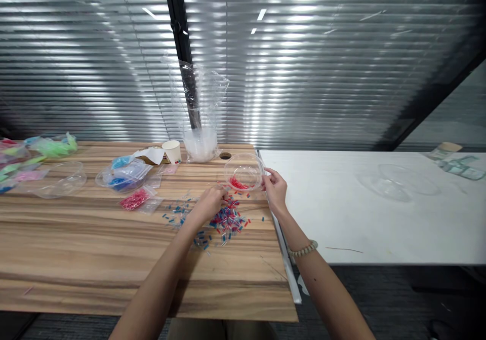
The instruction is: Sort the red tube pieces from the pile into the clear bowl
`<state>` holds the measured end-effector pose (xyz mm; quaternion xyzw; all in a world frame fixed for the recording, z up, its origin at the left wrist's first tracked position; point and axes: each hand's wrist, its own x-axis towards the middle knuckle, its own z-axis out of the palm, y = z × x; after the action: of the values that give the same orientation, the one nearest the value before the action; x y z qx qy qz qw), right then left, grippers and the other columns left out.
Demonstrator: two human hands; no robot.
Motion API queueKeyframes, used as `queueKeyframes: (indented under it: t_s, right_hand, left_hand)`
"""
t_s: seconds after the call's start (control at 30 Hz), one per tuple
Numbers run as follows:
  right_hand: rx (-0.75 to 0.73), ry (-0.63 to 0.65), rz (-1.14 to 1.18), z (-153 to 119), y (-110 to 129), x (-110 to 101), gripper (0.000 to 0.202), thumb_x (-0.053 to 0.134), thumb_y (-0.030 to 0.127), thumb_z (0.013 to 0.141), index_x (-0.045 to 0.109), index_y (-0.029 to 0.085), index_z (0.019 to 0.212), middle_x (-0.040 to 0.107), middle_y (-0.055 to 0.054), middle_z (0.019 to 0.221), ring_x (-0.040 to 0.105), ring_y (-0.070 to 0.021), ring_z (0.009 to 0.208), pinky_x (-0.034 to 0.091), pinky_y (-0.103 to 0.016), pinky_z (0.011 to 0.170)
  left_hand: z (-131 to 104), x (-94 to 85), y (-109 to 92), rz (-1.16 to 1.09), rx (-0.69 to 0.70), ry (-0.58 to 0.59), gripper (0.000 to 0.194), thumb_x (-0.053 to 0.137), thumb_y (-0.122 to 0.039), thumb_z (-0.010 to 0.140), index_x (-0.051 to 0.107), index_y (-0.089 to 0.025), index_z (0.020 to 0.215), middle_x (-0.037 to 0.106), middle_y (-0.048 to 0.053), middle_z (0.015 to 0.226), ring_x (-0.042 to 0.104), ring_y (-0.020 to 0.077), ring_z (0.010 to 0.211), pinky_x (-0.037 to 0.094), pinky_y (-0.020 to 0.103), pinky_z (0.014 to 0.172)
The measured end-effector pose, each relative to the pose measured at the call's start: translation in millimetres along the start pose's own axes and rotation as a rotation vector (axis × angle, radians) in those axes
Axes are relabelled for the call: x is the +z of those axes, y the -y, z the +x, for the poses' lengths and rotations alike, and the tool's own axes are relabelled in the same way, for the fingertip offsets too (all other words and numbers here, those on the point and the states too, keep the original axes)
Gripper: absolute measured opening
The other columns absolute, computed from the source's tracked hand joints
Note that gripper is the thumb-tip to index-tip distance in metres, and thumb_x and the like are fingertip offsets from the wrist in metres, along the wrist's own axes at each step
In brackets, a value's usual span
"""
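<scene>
Head camera view: the left hand reaches down into a messy pile of little red and blue bits on the wooden tabletop. Its fingertips are bent in close together, but I cannot tell if they have a bit between them. The right hand pinches the side of a clear bowl, with its thumb and fingers on the rim. The bowl is just past the pile, near the edge by the white tabletop. Some red bits lie inside it. More blue bits are scattered around the left hand. A bag of pink bits lies to the left, near a white paper cup. A bead bracelet goes around the right wrist.
</scene>
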<state>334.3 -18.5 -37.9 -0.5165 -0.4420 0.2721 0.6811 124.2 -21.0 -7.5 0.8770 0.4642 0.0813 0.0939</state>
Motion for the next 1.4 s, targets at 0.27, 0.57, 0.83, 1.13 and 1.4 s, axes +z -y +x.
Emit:
queueKeyframes:
  t_s: [0.27, 0.57, 0.83, 1.13, 1.4]
  right_hand:
    - [-0.001, 0.001, 0.004, -0.3, 0.6, 0.5, 0.034, 0.055, 0.030, 0.070, 0.060, 0.015, 0.100, 0.051, 0.007, 0.050, 0.047, -0.0098, 0.043, 0.042, -0.023, 0.046]
    - [0.006, -0.005, 0.011, 0.8, -2.6, 0.8, 0.035, 0.056, 0.031, 0.069, 0.060, 0.014, 0.099, 0.050, 0.007, 0.050, 0.047, -0.0102, 0.044, 0.042, -0.024, 0.047]
    - [0.012, -0.009, 0.002, 0.2, -0.4, 1.1, 0.033, 0.056, 0.029, 0.069, 0.061, 0.014, 0.099, 0.051, 0.007, 0.049, 0.048, -0.0102, 0.044, 0.043, -0.024, 0.048]
    - [0.007, -0.003, 0.008, 0.4, -1.9, 0.8, 0.034, 0.055, 0.029, 0.069, 0.060, 0.014, 0.099, 0.050, 0.007, 0.049, 0.047, -0.0096, 0.043, 0.041, -0.023, 0.047]
    - [0.018, -0.004, 0.011, 0.6, -1.3, 1.2, 0.034, 0.056, 0.029, 0.069, 0.061, 0.014, 0.099, 0.051, 0.007, 0.049, 0.047, -0.0098, 0.043, 0.041, -0.023, 0.047]
  left_hand:
    - [-0.4, -0.8, -2.2, 0.013, -0.039, 0.026, 0.012, 0.051, -0.014, 0.080, 0.062, -0.014, 0.083, 0.063, 0.010, 0.090, 0.057, 0.0204, 0.087, 0.040, 0.027, 0.074]
    - [-0.3, -0.4, -1.7, 0.020, -0.037, 0.032, 0.012, 0.050, -0.016, 0.081, 0.062, -0.015, 0.085, 0.064, 0.010, 0.092, 0.057, 0.0201, 0.085, 0.039, 0.026, 0.072]
    - [0.0, 1.4, 0.4, 0.029, -0.007, 0.005, 0.011, 0.053, -0.020, 0.082, 0.062, -0.014, 0.082, 0.064, 0.010, 0.089, 0.058, 0.0214, 0.086, 0.040, 0.027, 0.071]
    - [0.2, -0.5, -1.9, 0.048, -0.034, 0.016, 0.011, 0.053, -0.020, 0.082, 0.063, -0.014, 0.083, 0.063, 0.011, 0.091, 0.059, 0.0212, 0.083, 0.041, 0.028, 0.070]
    - [-0.1, 1.6, 0.7, 0.042, -0.021, 0.005, 0.011, 0.053, -0.020, 0.082, 0.063, -0.015, 0.083, 0.065, 0.010, 0.089, 0.059, 0.0217, 0.084, 0.040, 0.028, 0.071]
